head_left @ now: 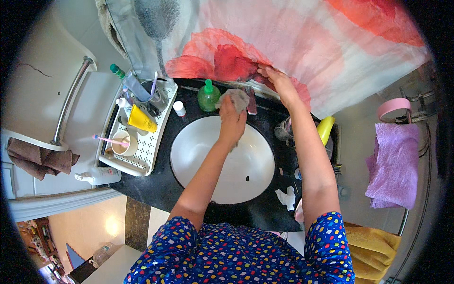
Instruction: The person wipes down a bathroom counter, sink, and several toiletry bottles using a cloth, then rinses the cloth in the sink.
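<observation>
Wiping looks under way but unfinished, as the left hand [231, 122] grips a crumpled greyish cloth [238, 99] near the basin's [189, 146] far rim, upper centre, the right hand [279, 81] extends loosely, holding nothing visible, by the floral curtain [227, 54], and a white scrap [285, 198] lies uncleared, lower right.

A deep blue top [246, 255] covers the body behind both grips, scattered all over with small, rounded, uneven blotches in red, yellow, white, green and pale blue. Back from the left grip [232, 124], beyond a slim bare forearm [205, 175], a short left sleeve [165, 241] ends near the elbow; behind the right grip [283, 86], the right sleeve [330, 246] matches its pattern.
</observation>
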`<state>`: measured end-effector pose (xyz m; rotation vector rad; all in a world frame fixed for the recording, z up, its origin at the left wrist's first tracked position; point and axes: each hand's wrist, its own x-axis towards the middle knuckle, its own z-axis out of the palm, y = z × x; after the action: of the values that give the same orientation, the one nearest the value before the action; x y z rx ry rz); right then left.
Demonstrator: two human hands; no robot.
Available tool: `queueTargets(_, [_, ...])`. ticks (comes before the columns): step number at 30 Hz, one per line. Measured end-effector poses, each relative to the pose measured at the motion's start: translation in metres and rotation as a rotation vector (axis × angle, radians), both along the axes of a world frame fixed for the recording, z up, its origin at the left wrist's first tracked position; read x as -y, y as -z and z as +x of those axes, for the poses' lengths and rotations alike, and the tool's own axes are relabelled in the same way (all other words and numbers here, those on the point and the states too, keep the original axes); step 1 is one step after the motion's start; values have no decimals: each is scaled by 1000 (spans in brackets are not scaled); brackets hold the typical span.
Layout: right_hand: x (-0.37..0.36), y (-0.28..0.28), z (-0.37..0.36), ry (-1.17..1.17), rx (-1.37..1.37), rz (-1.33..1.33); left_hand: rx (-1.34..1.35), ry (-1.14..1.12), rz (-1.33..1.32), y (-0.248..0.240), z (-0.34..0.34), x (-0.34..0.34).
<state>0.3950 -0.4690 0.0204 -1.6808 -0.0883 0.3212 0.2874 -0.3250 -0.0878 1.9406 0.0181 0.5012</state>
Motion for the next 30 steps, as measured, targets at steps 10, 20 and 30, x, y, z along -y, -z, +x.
queueTargets(10, [5,5,9,-8,1,-32,-214,149,482,-5,6,-6])
queueTargets(20, [4,-9,4,-4,-70,-31,-211,389,634,-8,-75,0])
queueTargets(30, [16,0,2,-35,7,-61,53,-84,634,-10,-11,13])
